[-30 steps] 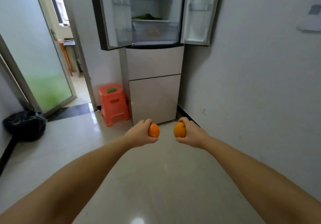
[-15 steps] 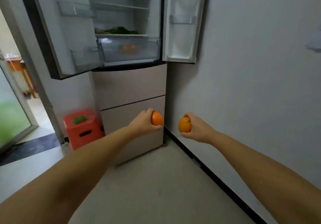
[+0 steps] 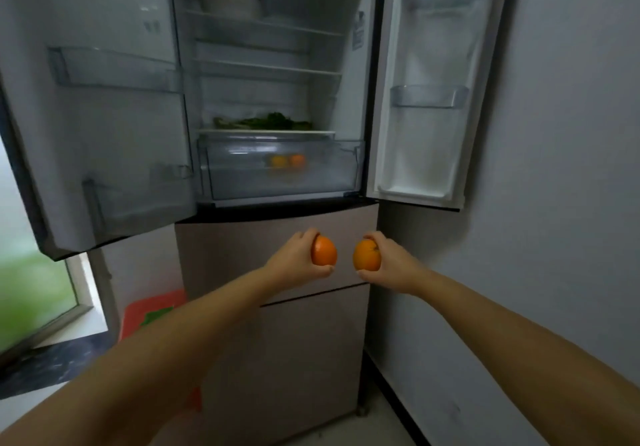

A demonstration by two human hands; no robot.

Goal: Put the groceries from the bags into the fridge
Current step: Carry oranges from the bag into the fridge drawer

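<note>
Carrying step: left hand (image 3: 294, 265) wraps one orange (image 3: 323, 251), right hand (image 3: 389, 265) wraps another orange (image 3: 366, 255), both held below the open fridge (image 3: 277, 75). Next: lift into the clear drawer (image 3: 280, 168), where seemingly two oranges already sit.

This is a home, in a kitchen corner or a passage beside one. A household fridge (image 3: 277, 154) stands against a plain grey wall (image 3: 571, 168) on the right, both upper doors open. Inside are leafy greens (image 3: 266, 121) on a shelf, oranges in the clear drawer (image 3: 280, 168) and what may be a covered white pot (image 3: 231, 2) far up. A red plastic stool (image 3: 152, 310) sits low on the left near a glazed door (image 3: 31, 293).
</note>
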